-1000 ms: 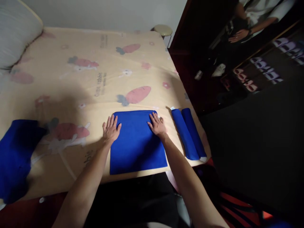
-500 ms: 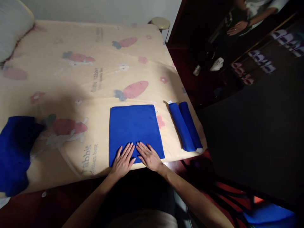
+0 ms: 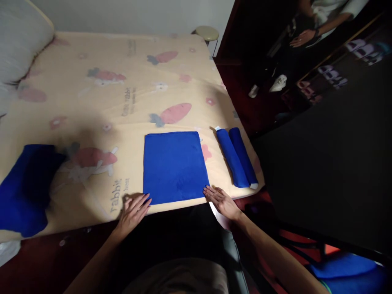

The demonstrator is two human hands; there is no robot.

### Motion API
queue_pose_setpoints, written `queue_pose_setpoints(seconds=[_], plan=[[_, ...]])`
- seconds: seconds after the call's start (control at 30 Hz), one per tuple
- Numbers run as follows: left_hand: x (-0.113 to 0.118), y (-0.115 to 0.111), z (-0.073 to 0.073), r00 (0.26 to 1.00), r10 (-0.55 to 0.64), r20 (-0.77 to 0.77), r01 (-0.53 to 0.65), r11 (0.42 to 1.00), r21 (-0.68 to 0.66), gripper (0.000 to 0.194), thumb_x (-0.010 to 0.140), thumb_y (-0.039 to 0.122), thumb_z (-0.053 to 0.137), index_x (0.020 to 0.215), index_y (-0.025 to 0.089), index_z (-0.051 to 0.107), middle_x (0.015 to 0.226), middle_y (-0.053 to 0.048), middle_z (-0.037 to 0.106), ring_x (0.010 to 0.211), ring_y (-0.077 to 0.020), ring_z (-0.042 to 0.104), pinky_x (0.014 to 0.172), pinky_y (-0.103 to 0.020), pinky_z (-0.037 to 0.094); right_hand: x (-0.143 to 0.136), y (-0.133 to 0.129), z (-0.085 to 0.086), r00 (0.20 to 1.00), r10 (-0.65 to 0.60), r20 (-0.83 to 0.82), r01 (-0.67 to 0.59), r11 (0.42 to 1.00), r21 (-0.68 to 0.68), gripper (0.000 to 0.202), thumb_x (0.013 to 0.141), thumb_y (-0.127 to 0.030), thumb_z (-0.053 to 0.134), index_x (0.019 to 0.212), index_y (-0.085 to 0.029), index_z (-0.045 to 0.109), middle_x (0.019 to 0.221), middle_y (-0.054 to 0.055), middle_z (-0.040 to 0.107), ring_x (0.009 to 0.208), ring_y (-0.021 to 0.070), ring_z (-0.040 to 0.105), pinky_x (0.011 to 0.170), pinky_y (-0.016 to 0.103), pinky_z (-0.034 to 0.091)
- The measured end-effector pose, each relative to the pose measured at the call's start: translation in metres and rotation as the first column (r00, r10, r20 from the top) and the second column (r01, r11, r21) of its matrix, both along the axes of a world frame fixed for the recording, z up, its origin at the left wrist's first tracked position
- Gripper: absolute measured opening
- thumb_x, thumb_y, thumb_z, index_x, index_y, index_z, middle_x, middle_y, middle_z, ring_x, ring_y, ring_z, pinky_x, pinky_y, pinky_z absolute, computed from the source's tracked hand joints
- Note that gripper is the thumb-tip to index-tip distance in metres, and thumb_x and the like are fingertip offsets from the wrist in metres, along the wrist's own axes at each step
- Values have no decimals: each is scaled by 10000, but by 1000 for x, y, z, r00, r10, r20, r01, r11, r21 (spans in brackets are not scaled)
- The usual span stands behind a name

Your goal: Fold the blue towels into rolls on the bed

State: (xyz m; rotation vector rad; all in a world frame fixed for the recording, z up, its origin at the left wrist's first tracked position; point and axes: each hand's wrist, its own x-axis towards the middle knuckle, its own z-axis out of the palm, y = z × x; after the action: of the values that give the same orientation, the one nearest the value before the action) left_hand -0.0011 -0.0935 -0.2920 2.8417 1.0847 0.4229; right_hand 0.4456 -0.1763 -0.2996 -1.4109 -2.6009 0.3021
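Note:
A blue folded towel (image 3: 175, 165) lies flat as a rough square near the front edge of the bed. My left hand (image 3: 133, 210) rests at its near left corner, fingertips on the cloth and fingers stretched out. At the near right corner, my right hand (image 3: 223, 202) touches the cloth with its fingertips, fingers extended. To the right, two blue rolled towels (image 3: 234, 159) lie side by side, each with a small white tag at one end. A crumpled blue cloth (image 3: 29, 190) sits at the far left, partly in shadow.
The bed has a cream sheet (image 3: 116, 98) printed with carrots and rabbits. A pale pillow (image 3: 24, 41) stands at the back left, a round stool (image 3: 207, 32) behind the far edge. Another person (image 3: 306, 38) is at the back right, beside racks of slippers (image 3: 330, 75). Blue fabric (image 3: 349, 271) lies lower right.
My hands have moved apart from the middle of the towel's near edge, the left to its left corner and the right to its right corner. The view has shifted slightly.

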Motion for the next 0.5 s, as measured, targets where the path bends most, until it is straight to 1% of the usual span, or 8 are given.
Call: queue_pose_setpoints(seconds=[0.07, 0.17, 0.23, 0.3, 0.37, 0.4, 0.5], plan=[[-5, 1, -2, 999, 34, 3, -34, 999, 10, 339, 987, 246, 525, 1294, 320, 647, 1239, -53, 722, 1125, -231, 676, 1113, -418, 321, 2, 0, -2, 1000, -12, 14, 12, 1000, 27, 647, 934, -11, 356, 1547, -216, 332, 1503, 72, 479, 1417, 195, 415, 1121, 445, 434], [-7, 3, -4, 1000, 20, 5, -20, 1000, 19, 320, 976, 194, 504, 1218, 290, 690, 1147, -52, 754, 1077, -226, 685, 1106, -424, 315, 0, 2, -3, 1000, -11, 19, 10, 998, 58, 589, 961, -46, 385, 1525, -214, 379, 1470, 73, 526, 1410, 210, 423, 1075, 433, 464], [-5, 5, -4, 1000, -3, 25, 2, 1000, 17, 330, 967, 157, 482, 1181, 274, 705, 1109, -48, 763, 1048, -216, 689, 1095, -423, 323, -3, 5, 1, 1000, -18, 1, 18, 998, 64, 535, 975, -72, 399, 1490, -208, 440, 1427, 86, 569, 1386, 224, 453, 1050, 434, 472], [-1, 8, -2, 999, 12, 53, -12, 1000, -9, 319, 950, 145, 489, 1128, 270, 723, 1069, -40, 769, 1026, -212, 689, 1075, -425, 345, -8, 10, 6, 997, -51, -52, 54, 997, 47, 467, 975, -94, 424, 1418, -197, 532, 1359, 104, 622, 1323, 238, 514, 1022, 437, 479], [2, 12, 1, 994, 69, 82, -63, 995, -74, 292, 921, 151, 511, 1053, 268, 743, 1027, -39, 768, 1002, -213, 686, 1035, -422, 390, -11, 15, 11, 980, -143, -138, 146, 989, 6, 387, 957, -111, 460, 1293, -190, 634, 1231, 112, 690, 1195, 250, 597, 974, 438, 495], [4, 15, 3, 990, 102, 99, -90, 989, -119, 277, 905, 158, 519, 1015, 265, 750, 1004, -40, 764, 984, -213, 684, 1005, -415, 419, -12, 18, 13, 960, -211, -186, 210, 977, -28, 345, 944, -122, 480, 1221, -191, 674, 1151, 107, 716, 1118, 252, 629, 942, 434, 506], [5, 26, 4, 967, 186, 174, -134, 953, -272, 250, 865, 174, 530, 953, 250, 751, 929, -43, 750, 914, -202, 683, 897, -376, 503, -13, 28, 15, 855, -425, -297, 398, 905, -150, 240, 914, -185, 532, 1051, -212, 728, 980, 83, 732, 957, 250, 660, 854, 409, 535]])
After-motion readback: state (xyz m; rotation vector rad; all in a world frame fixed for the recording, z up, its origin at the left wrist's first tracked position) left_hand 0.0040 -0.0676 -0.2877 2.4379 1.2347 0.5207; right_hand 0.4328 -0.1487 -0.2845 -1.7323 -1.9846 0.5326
